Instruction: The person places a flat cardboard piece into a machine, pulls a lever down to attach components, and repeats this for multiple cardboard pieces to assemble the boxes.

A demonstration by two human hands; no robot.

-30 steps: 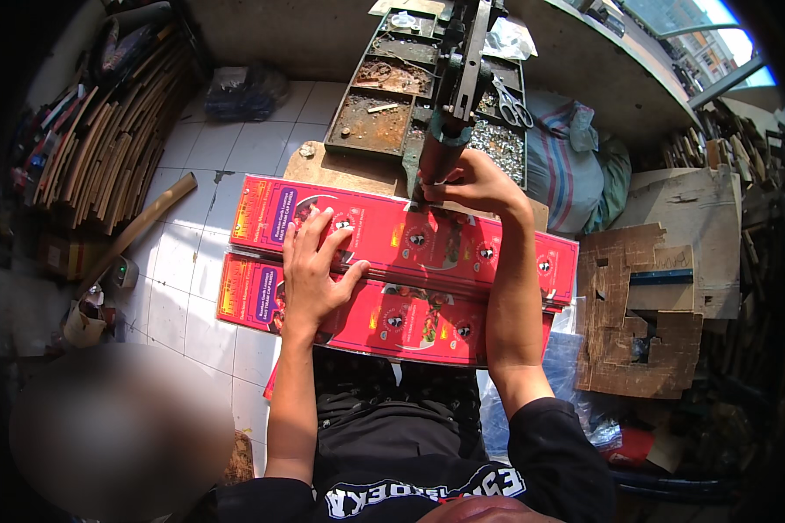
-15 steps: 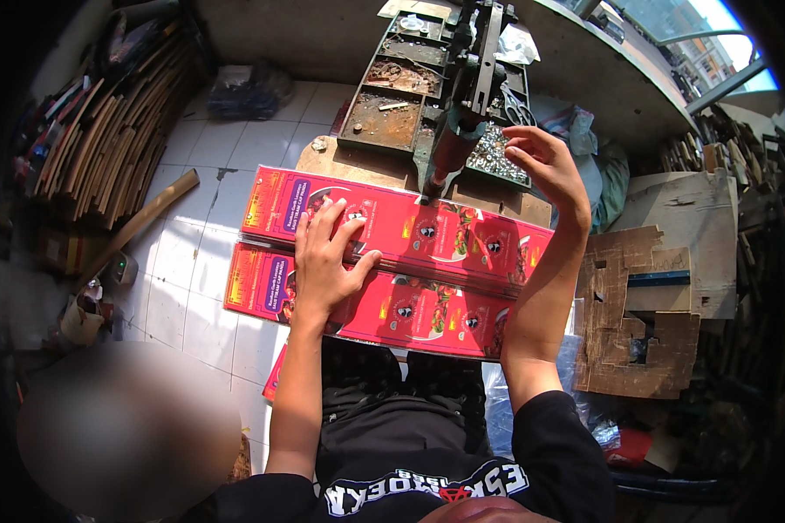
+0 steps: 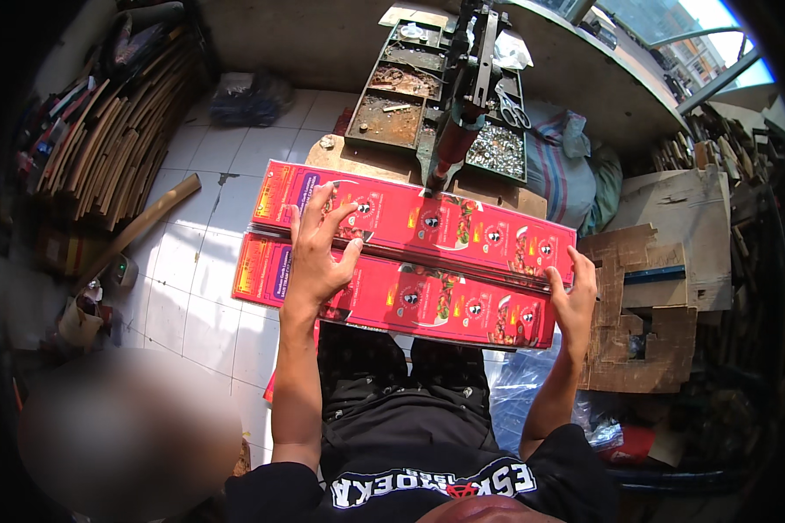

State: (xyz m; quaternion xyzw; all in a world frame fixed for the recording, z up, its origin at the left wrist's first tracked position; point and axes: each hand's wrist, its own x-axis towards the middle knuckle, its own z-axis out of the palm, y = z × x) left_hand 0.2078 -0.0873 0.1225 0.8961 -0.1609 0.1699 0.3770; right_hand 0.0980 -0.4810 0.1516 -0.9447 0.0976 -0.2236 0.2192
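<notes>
Two long red printed cardboard panels, the far one (image 3: 392,205) and the near one (image 3: 384,283), lie side by side with a dark groove between them. Whether they are joined cannot be seen. My left hand (image 3: 318,261) rests on their left part, fingers spread across the groove. At the right end, my right hand (image 3: 576,292) holds the panels' edge, with the thumb near the groove and the fingers bent at the rim. The narrow tip of a dark hand press (image 3: 453,144) stands over the far panel's back edge, between my hands.
Behind the panels a wooden board (image 3: 358,157) carries a compartmented metal tray (image 3: 384,118) with small shiny metal pieces (image 3: 497,146) and scissors (image 3: 512,109). Stacked cardboard (image 3: 118,131) leans at left, beside a long tube (image 3: 153,227). Cut brown cardboard (image 3: 619,366) lies right; a blurred round shape (image 3: 131,427) fills the lower left.
My right hand has come down from beside the press to the panels' right end. The panels have shifted slightly to the right, and my left hand stays on them.
</notes>
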